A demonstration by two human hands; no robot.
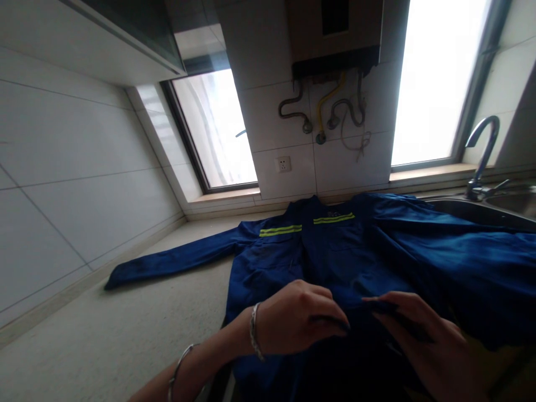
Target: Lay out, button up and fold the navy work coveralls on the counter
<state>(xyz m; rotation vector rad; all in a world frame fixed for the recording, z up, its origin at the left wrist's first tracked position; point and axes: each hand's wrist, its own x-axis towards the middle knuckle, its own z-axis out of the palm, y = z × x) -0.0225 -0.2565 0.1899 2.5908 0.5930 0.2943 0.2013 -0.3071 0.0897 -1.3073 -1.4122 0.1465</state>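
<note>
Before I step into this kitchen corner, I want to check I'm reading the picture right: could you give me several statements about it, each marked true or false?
1. A blue jacket lies spread on the counter. True.
2. Its chest stripes are red. False: they are yellow-green.
3. The left hand and right hand are raised to the wall socket. False: both are down at the jacket's lower front.
4. Two bracelets ring the left arm. True.
5. The faucet stands left of the jacket. False: it is at the picture's right, by the sink.
</note>
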